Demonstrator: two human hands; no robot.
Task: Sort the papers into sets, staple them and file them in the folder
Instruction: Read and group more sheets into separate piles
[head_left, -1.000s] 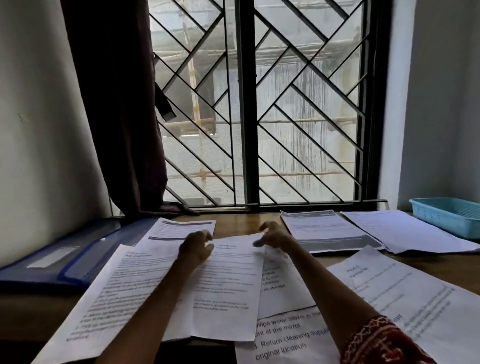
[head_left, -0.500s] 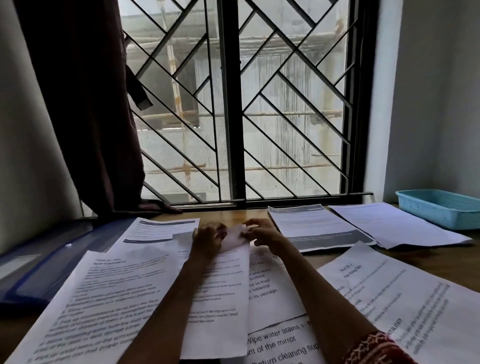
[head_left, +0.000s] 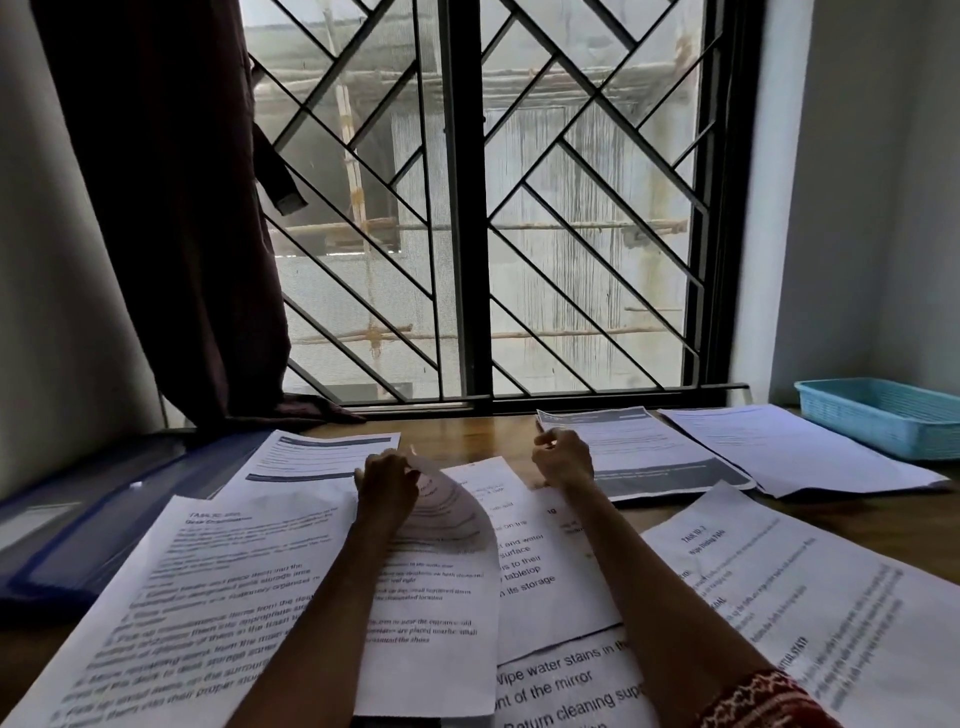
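Observation:
Several printed sheets lie spread over the wooden table (head_left: 467, 436). My left hand (head_left: 387, 480) grips the top edge of the middle sheet (head_left: 441, 597) and curls that edge up and back. My right hand (head_left: 563, 460) hovers with curled fingers over the near corner of a sheet with a dark band (head_left: 654, 457); whether it pinches that sheet I cannot tell. A large-print sheet (head_left: 550, 561) lies under the middle one. Another sheet (head_left: 208, 597) covers the left front, one more (head_left: 831, 597) the right front. A blue folder (head_left: 78, 530) lies at the far left.
A light blue plastic basket (head_left: 883, 415) stands at the back right corner. A further sheet (head_left: 789, 447) lies beside it and one with blue bands (head_left: 317, 457) sits behind my left hand. A dark curtain (head_left: 171, 208) hangs at the barred window (head_left: 467, 208).
My left hand has lifted and curled the top edge of the middle sheet. My right hand has left that sheet and moved right, toward the dark-banded sheet.

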